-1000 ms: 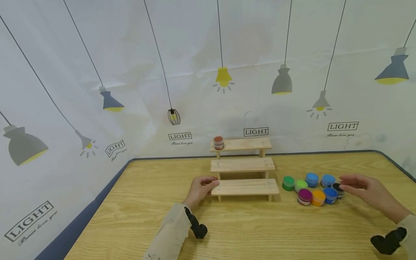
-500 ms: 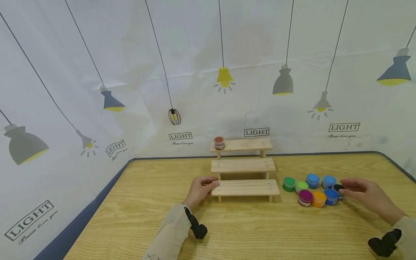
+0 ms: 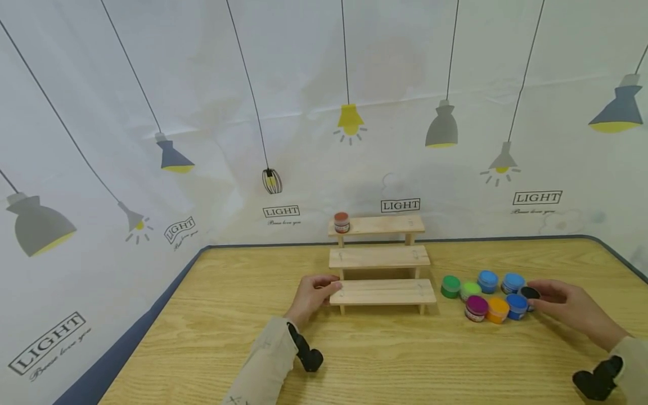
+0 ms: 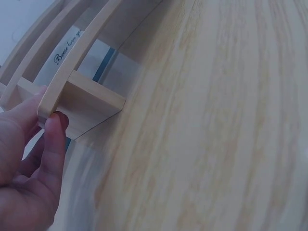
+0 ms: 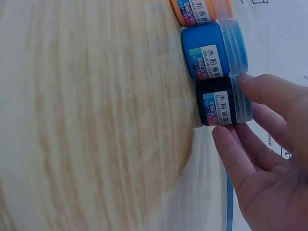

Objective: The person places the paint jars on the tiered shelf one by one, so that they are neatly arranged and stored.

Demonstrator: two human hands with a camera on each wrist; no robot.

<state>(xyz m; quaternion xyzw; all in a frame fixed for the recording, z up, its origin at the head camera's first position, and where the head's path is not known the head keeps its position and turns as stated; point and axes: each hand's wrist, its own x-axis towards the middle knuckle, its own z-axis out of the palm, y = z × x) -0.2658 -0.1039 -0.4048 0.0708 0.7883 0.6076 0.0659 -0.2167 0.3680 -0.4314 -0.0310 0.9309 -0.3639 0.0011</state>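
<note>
My left hand [image 3: 310, 298] pinches the left end of the lowest board of a three-step wooden display rack [image 3: 382, 292]. In the left wrist view the thumb lies above the board end [image 4: 72, 72] and a fingertip below it. Over at the right, my right hand [image 3: 574, 309] has its thumb and fingers around a black-lidded gouache paint jar [image 3: 530, 293], which stands on the table. The right wrist view shows the thumb at the lid of this black jar [image 5: 216, 103] and a finger against its side. A blue paint jar [image 5: 204, 50] stands against it.
Left of the black jar cluster several more paint jars: dark green [image 3: 450, 287], light green [image 3: 470, 290], purple [image 3: 476, 309], orange [image 3: 498, 310] and blues [image 3: 513, 283]. A red-brown jar [image 3: 341, 223] stands on the top step's left end. A lamp-printed cloth [image 3: 304, 140] hangs behind.
My right hand has moved slightly left and down, and its fingers have closed in around the black paint jar. The left hand stays on the rack.
</note>
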